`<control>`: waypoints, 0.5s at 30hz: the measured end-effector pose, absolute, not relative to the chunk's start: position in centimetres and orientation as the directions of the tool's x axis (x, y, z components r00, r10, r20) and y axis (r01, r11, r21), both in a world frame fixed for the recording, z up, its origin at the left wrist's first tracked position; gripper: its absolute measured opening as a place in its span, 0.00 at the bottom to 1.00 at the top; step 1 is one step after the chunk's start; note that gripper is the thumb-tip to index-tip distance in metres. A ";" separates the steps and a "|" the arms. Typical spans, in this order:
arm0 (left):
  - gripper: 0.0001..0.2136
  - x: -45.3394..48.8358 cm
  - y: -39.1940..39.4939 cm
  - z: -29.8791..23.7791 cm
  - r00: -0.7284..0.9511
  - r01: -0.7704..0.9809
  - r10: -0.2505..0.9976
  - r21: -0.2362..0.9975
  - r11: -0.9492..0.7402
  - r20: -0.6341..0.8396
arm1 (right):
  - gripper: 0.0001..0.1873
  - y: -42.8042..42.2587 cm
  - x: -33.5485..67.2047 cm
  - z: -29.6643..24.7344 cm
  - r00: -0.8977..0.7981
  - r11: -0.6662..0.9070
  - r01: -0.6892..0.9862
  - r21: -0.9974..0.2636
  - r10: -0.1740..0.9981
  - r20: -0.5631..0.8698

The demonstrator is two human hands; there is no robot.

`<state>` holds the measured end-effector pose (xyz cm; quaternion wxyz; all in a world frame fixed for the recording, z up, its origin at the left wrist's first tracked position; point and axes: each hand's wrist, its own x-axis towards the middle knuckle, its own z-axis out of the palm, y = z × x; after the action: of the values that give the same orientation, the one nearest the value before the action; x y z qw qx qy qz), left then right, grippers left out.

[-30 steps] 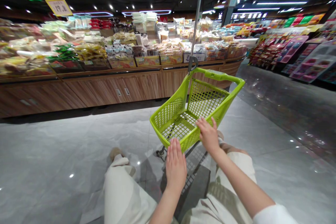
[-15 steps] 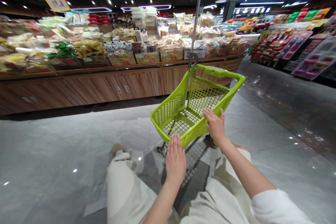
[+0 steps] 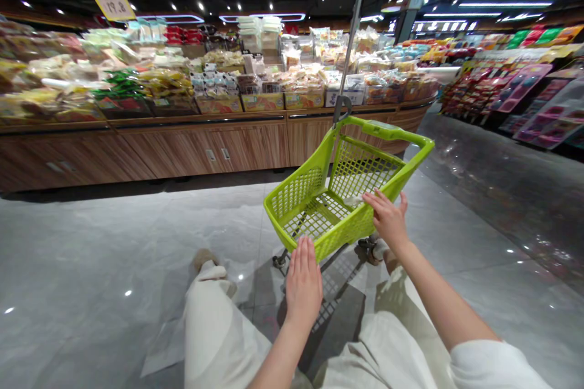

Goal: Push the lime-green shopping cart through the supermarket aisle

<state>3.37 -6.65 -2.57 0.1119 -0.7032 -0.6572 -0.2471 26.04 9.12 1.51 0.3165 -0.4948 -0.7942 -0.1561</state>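
A lime-green plastic shopping cart (image 3: 296, 191) stands on the floor in front of me, its mesh basket holding nothing I can see. My left hand (image 3: 303, 282) is flat with fingers straight and together, fingertips against the near rim of the basket. My right hand (image 3: 387, 216) rests on the rim of the basket's right side, fingers spread over the edge, not wrapped round it. A grey pole (image 3: 349, 55) rises from the cart's far end. My legs in cream trousers (image 3: 219, 334) show below.
A long wooden display counter (image 3: 182, 146) piled with packaged foods runs across the back. A yellow price sign (image 3: 113, 5) hangs at upper left. Shelves of colourful goods (image 3: 515, 91) line the right aisle. Glossy grey floor tiles (image 3: 91, 267) spread around the cart.
The cart has rolled a little forward and to the right. My right hand slid further along the right rim and opened its fingers wider. My left hand stayed at the near rim.
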 end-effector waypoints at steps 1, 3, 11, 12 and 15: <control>0.33 3.6 -6.7 -2.6 0.016 0.978 0.871 0.175 -0.116 0.491 | 0.34 8.7 25.5 1.3 -0.257 0.427 0.899 -0.097 0.696 0.671; 0.34 3.9 -6.8 -2.6 0.015 0.975 0.876 0.189 -0.121 0.482 | 0.35 6.0 22.5 0.3 -0.223 0.429 0.890 -0.156 0.707 0.672; 0.34 3.3 -6.9 -2.4 0.037 0.977 0.887 0.169 -0.129 0.461 | 0.38 1.3 19.0 0.0 -0.595 0.756 0.651 -0.074 0.568 0.568; 0.33 3.2 -6.9 -2.3 0.037 0.976 0.887 0.172 -0.130 0.461 | 0.38 3.1 20.9 0.6 -0.562 0.714 0.697 -0.064 0.600 0.569; 0.33 3.5 -7.0 -2.1 0.032 0.973 0.885 0.187 -0.133 0.464 | 0.34 7.6 25.4 1.7 -0.345 0.502 0.860 -0.092 0.704 0.620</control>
<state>3.45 -6.97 -2.10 0.0907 -0.7125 -0.6521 -0.2428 25.44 7.64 1.72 0.3073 -0.4827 -0.8103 -0.1265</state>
